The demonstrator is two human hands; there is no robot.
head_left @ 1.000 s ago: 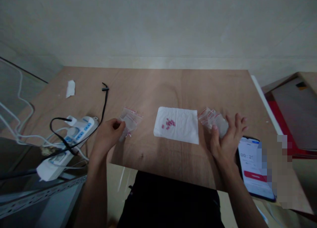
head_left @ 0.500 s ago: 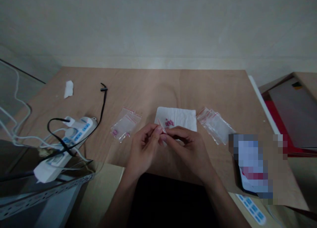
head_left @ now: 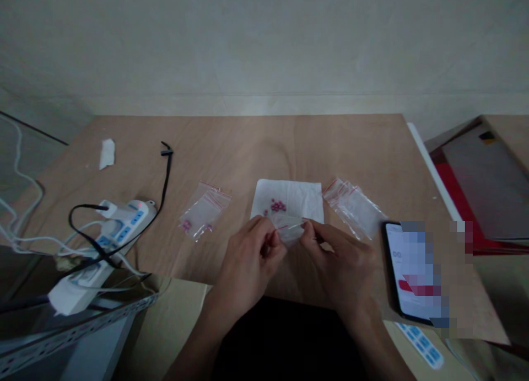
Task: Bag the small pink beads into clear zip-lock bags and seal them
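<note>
Between my hands a small clear zip-lock bag (head_left: 290, 230) is stretched out, its red seal line facing up. My left hand (head_left: 257, 251) pinches the bag's left side, fingers curled. My right hand (head_left: 336, 257) grips the right edge between thumb and forefinger. Just beyond lies a white tissue (head_left: 303, 196) with several small pinkish-red beads (head_left: 278, 205) heaped on it. Left of my hands, clear zip-lock bags (head_left: 206, 207) lie flat with a few of the same beads in them. More clear zip-lock bags (head_left: 353, 207) are stacked right of the tissue.
A white power strip (head_left: 136, 221) with plugged-in cables sits at the left, a black cable (head_left: 167, 177) trailing from it. A phone (head_left: 394, 271) lies at the right, partly blurred out. Another power strip (head_left: 421, 345) is below it. A paper scrap (head_left: 107, 153) lies far left.
My hands have moved apart, and the small bag, earlier bunched between the fingertips, is now spread flat between them. The view has shifted slightly.
</note>
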